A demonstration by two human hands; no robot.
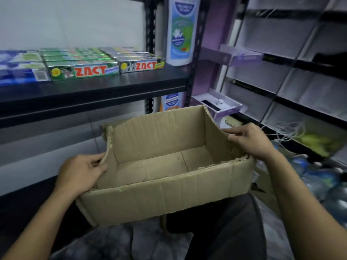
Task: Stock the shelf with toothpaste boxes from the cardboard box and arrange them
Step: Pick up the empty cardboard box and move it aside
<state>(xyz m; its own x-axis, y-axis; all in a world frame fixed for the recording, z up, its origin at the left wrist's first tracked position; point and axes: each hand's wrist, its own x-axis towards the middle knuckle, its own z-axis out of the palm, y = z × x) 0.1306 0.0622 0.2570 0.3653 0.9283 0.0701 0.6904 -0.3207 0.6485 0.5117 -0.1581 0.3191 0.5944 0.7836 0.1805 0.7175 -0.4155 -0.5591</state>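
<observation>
The empty box (159, 194) is gripped at its torn walls by left hand (82, 171) and right hand (251, 140), so a wall may be ripped off.

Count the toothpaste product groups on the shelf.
3. Blue boxes at the shelf's left, green ZACT boxes in the middle, silver ZACT boxes on the right. More may sit past the left frame edge.

Both bare forearms reach forward from the lower corners. The left hand (82, 171) grips the left wall of the cardboard box (169, 194), fingers curled round its edge. The right hand (249, 141) grips the right wall, fingers curled over the rim.
</observation>
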